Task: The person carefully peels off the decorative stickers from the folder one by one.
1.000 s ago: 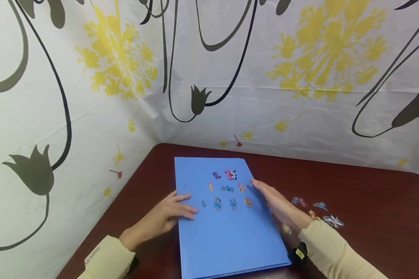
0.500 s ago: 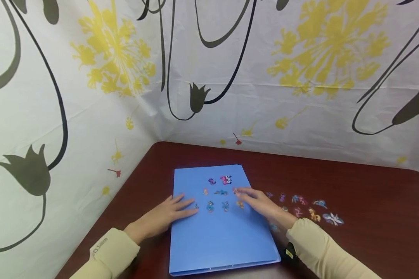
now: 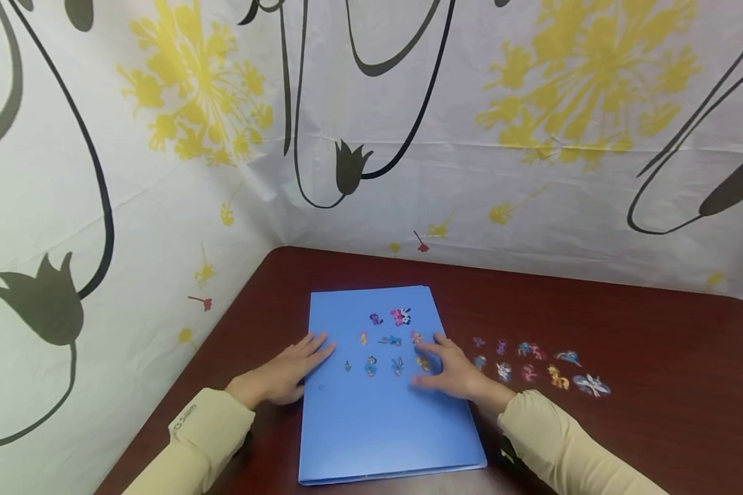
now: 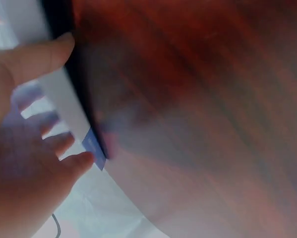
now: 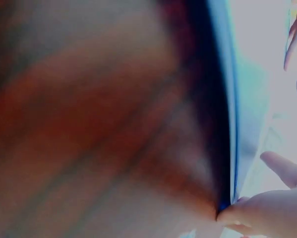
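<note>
Plainly, left grip point(image 3: 283, 369) touches blue folder point(image 3: 390, 430)

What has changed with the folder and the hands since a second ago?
The blue folder has shifted left and slightly nearer, its stickers riding along. The left hand has drawn back toward the folder's left edge; the right hand reaches further over the right edge. Loose stickers on the table stayed put.

Blue folder point(image 3: 384, 426) sits nearer the surface's point(image 3: 669, 350) left edge, farther from its far edge. Left hand point(image 3: 283, 371) lies less over it; right hand point(image 3: 456, 368) spreads wider. More loose pony stickers point(image 3: 501, 348) show.
</note>
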`<state>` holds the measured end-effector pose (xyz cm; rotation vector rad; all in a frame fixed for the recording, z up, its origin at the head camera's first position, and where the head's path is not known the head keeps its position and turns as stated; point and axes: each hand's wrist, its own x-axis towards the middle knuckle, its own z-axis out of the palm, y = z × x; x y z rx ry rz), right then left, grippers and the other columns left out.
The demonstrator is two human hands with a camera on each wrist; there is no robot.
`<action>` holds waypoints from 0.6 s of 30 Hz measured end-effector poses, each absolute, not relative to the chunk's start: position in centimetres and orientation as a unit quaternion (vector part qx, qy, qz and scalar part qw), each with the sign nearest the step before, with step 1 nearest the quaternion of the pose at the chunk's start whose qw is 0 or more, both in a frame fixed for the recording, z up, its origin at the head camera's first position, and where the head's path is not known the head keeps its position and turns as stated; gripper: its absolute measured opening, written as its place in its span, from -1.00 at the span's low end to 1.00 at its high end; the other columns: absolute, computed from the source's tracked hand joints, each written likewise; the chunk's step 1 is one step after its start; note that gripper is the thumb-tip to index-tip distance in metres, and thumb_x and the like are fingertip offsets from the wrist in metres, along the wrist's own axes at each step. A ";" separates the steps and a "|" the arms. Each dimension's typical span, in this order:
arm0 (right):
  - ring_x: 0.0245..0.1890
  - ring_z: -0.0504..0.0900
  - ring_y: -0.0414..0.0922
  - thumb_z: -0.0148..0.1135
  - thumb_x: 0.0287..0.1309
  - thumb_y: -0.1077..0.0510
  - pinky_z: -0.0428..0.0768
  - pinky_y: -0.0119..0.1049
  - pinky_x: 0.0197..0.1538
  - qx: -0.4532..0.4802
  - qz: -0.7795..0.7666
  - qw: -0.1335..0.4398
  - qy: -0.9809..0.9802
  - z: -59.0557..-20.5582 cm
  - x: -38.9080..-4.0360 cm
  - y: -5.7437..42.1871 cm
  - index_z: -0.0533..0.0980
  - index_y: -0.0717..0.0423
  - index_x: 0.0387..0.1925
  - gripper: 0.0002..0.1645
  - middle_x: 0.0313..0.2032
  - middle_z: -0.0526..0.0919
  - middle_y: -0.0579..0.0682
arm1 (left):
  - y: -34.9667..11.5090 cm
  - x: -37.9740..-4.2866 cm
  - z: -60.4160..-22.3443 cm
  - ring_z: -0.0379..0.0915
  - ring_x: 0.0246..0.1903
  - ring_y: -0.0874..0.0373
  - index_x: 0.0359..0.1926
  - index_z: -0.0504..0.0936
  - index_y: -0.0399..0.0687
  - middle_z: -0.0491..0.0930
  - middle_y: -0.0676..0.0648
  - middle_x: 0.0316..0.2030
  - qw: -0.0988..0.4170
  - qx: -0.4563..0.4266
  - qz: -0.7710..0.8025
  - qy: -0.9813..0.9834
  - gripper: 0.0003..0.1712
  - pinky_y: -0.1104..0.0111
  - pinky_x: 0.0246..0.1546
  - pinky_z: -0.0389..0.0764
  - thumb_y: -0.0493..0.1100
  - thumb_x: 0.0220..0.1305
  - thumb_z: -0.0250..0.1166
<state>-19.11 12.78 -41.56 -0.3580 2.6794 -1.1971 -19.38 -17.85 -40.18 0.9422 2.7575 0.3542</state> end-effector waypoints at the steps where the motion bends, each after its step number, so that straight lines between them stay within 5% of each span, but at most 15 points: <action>1: 0.24 -0.13 0.32 0.39 -0.18 0.02 0.07 0.28 0.08 -0.124 -0.399 0.089 0.904 -41.7 -19.1 12.8 0.35 0.21 0.13 -0.21 0.26 -0.02 0.37 | -17.8 -19.5 -40.1 -0.24 0.29 -0.17 0.30 0.10 -0.17 -0.06 -0.23 0.32 0.113 0.317 0.125 0.933 -0.19 -0.03 0.15 0.05 -0.40 0.01 0.23; 10: 0.26 -0.23 0.31 0.41 -0.22 0.12 0.00 0.23 0.14 -0.143 -0.352 0.081 0.922 -41.9 -18.6 12.5 0.32 0.31 0.12 -0.19 0.25 -0.06 0.43 | -17.8 -20.1 -39.8 -0.32 0.31 -0.10 0.31 0.10 -0.12 -0.10 -0.13 0.34 0.165 0.285 0.165 0.930 -0.05 -0.09 0.18 -0.12 -0.06 -0.16 0.26; 18: 0.26 -0.16 0.28 0.40 -0.20 0.14 0.10 0.16 0.14 -0.146 -0.343 0.077 0.925 -42.3 -18.3 12.3 0.31 0.32 0.14 -0.19 0.25 -0.05 0.41 | -18.3 -20.7 -40.4 -0.30 0.31 -0.10 0.30 0.16 0.01 -0.06 -0.10 0.34 0.133 0.308 0.126 0.934 0.12 -0.08 0.18 -0.13 0.41 -0.27 0.26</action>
